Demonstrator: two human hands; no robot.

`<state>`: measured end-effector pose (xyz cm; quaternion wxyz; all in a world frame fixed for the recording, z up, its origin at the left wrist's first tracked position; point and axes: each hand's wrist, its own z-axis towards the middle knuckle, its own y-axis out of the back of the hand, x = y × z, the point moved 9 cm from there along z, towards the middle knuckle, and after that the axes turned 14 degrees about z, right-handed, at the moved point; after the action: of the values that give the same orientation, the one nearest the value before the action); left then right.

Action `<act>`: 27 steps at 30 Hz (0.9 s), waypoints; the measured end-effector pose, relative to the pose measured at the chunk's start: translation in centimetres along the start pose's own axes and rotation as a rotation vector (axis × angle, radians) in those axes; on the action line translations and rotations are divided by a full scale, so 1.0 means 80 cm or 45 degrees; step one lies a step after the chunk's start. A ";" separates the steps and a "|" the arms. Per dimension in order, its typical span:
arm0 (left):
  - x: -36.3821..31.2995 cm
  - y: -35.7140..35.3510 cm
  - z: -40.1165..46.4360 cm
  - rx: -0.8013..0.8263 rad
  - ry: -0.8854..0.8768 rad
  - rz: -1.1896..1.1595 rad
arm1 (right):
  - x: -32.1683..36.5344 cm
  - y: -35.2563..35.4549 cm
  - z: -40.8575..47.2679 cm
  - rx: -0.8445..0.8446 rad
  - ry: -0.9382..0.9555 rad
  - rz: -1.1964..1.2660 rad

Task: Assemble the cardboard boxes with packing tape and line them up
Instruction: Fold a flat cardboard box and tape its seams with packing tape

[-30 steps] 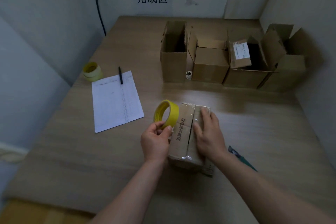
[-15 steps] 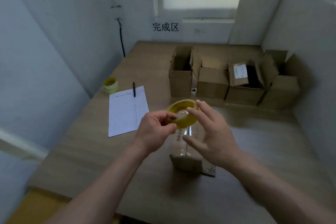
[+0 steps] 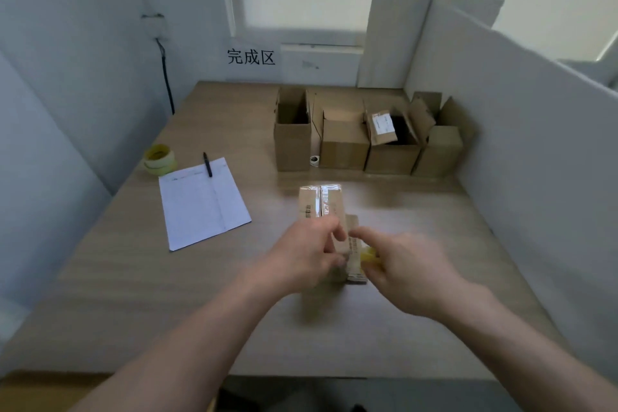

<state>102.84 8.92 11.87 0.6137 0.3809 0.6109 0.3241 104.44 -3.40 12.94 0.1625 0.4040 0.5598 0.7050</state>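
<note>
Tape roll (image 3: pixel 368 256) passed to right hand (image 3: pixel 406 264), lowered beside box (image 3: pixel 322 211).

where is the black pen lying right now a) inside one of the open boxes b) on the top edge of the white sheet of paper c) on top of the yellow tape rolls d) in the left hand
b: the black pen lies across the far edge of the white sheet of paper, to the right of the yellow tape rolls and well to the left of the open boxes.

A packing station — partitioned table (image 3: pixel 133 278), open boxes (image 3: pixel 368 144), checklist sheet (image 3: pixel 200 204).
</note>
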 end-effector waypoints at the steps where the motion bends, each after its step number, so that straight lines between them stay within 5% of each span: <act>1: -0.004 -0.006 -0.003 0.000 -0.013 0.015 | 0.001 -0.008 -0.001 0.041 -0.058 -0.061; 9: 0.021 -0.009 -0.022 -0.066 0.091 -0.170 | -0.013 -0.029 -0.010 0.013 -0.270 0.204; 13: 0.062 0.000 -0.030 -0.211 0.349 -0.387 | -0.023 -0.022 -0.016 -0.043 -0.335 0.337; 17: 0.068 -0.031 -0.039 0.031 0.354 -0.838 | -0.031 -0.018 -0.014 -0.058 -0.354 0.498; 21: 0.047 -0.050 -0.036 0.127 0.289 -0.908 | -0.024 -0.023 -0.010 0.008 -0.327 0.625; 27: 0.045 -0.045 -0.029 -0.149 0.184 -0.674 | -0.027 -0.044 -0.010 0.110 -0.339 0.776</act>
<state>100.47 10.40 7.01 0.6528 0.1480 0.7115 0.2136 104.39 -4.29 8.78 -0.0015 0.6481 0.4164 0.6377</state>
